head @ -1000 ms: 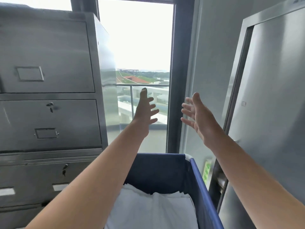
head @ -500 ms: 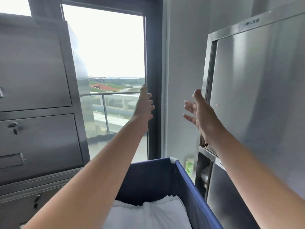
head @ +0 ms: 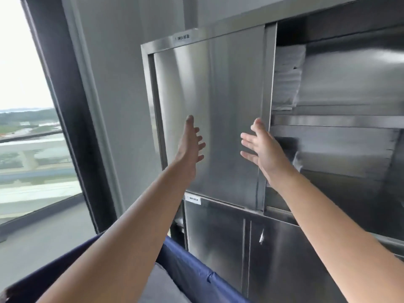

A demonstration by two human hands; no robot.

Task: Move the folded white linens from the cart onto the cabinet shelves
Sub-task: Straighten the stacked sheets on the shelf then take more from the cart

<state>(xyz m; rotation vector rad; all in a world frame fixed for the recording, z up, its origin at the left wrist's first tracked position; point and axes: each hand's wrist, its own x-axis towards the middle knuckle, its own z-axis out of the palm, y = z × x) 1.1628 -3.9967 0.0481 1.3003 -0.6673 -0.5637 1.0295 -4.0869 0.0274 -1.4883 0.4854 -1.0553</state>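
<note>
Both hands are raised before the steel cabinet (head: pixel 209 119), palms facing each other: the left hand (head: pixel 191 145) and right hand (head: pixel 261 147) have straight, spread fingers and hold nothing. White linens (head: pixel 162 287) lie low in the blue cart (head: pixel 196 274) beneath the arms. More folded linens (head: pixel 286 77) sit stacked on the upper shelf (head: pixel 336 121), folds running level, edges facing out.
</note>
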